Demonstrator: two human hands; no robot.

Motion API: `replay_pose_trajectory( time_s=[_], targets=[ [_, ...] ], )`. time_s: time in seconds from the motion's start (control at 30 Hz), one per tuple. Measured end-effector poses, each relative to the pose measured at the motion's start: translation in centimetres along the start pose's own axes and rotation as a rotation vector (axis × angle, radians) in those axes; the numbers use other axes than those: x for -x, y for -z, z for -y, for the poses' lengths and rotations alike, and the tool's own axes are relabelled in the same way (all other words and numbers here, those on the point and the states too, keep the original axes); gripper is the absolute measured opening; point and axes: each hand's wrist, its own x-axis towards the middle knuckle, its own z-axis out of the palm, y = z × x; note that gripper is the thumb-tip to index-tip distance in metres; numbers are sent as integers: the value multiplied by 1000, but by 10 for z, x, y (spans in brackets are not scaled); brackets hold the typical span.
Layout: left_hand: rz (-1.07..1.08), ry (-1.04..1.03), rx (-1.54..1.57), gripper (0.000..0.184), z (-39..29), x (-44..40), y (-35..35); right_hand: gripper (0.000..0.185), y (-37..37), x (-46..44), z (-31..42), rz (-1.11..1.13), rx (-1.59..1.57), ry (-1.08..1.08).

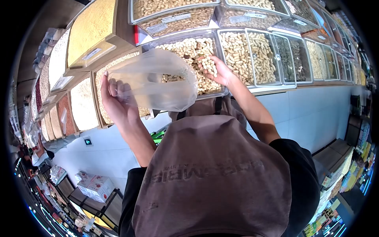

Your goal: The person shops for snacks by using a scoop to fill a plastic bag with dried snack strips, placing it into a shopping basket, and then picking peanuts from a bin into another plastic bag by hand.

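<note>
My left hand (120, 96) is closed on a clear plastic bag (158, 96), which it holds out sideways with the mouth toward the right. The bag hangs in front of an open bin of peanuts in their shells (193, 44), hiding part of that bin. Inside the bin, at its right side, my right hand (219, 72) curls around a handful of peanuts (208, 65). Its thumb and palm are partly covered by the nuts.
More clear bins of peanuts (252, 55) stand to the right and above (173, 19). Wooden grain bins (92, 29) fill the left side. A white front panel (300, 110) runs below the bins. White boxes (95, 185) sit on a stand at lower left.
</note>
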Motion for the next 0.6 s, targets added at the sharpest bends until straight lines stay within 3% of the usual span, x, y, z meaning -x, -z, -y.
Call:
replay_pose_trajectory(
  time_s=[0.1, 0.3, 0.4, 0.43, 0.5, 0.6],
  targets=[
    [-73, -10, -31, 13, -4, -2, 2, 46, -7, -4, -6, -190, 3, 2],
    [-114, 13, -31, 11, -1, -15, 12, 51, -21, -2, -3, -120, -151, 82],
    [-263, -7, -76, 11, 0, -25, 6, 50, -51, 13, 9, -86, -176, 103],
    [-272, -5, -84, 11, -1, -30, 13, 50, -67, 21, 16, -89, -185, 95],
    [-65, 56, -44, 10, -4, -40, 27, 51, -109, 40, 34, -78, -212, 90],
    [-193, 37, -110, 9, 0, -46, 11, 57, -186, 77, 64, 37, -270, 42]
  ],
)
